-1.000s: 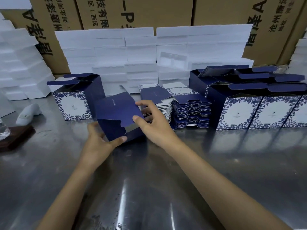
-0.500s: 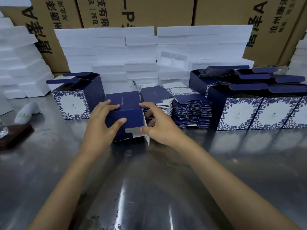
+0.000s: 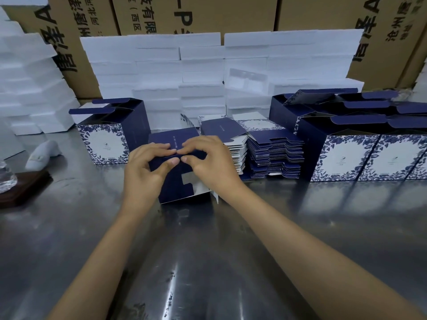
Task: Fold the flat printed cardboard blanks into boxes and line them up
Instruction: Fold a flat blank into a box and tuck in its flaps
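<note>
A navy cardboard box (image 3: pixel 175 188) stands half-formed on the steel table (image 3: pixel 208 262), its flap side facing me. My left hand (image 3: pixel 147 172) grips its left side and my right hand (image 3: pixel 208 162) its right side, the thumbs and fingertips meeting on the top near edge. Just behind lies a stack of flat navy blanks (image 3: pixel 272 155). One folded box with a blue floral front (image 3: pixel 106 139) stands open-topped at the left. A row of folded boxes (image 3: pixel 360 155) stands at the right, with more behind.
White foam trays (image 3: pixel 201 72) are stacked along the back, in front of brown shipping cartons (image 3: pixel 208 12). A white object (image 3: pixel 42 153), a dark wooden block (image 3: pixel 20 188) and a clear glass thing (image 3: pixel 5 176) sit at the left edge.
The blank went from tilted and flat to squared up on the table. Both hands moved onto its top near edge, pressing the flaps together.
</note>
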